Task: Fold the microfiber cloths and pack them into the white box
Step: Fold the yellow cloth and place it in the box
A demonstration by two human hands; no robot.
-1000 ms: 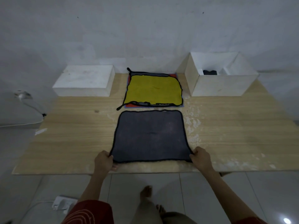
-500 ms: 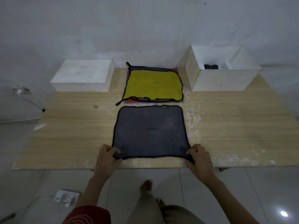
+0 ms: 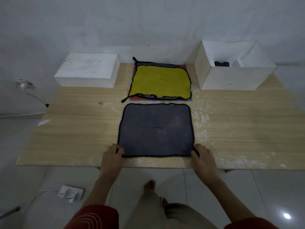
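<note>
Head view shows 1 dark grey cloth (image 3: pixel 156 130) spread flat at centre frame on the wooden table (image 3: pixel 74 129), its near edge running left to right along the table's lower edge. Left hand (image 3: pixel 112 157) pinches the lower-left corner; right hand (image 3: pixel 203 158) pinches the lower-right corner. Both sit at the cloth's near edge, equally close, so the far edge lies straight ahead, toward the upper frame. Judgement: the fold will likely carry the near edge away from the person.

A stack of further cloths, yellow cloth (image 3: pixel 160 83) uppermost, lies just beyond the grey one. The white box (image 3: pixel 231 70) stands open at upper right, well apart from both hands, nearer the right. A dark item inside is mostly hidden by its front wall. A closed white block (image 3: pixel 87 70) stands at upper left. Lower layers of the stack show only as edges; their count cannot be told.
</note>
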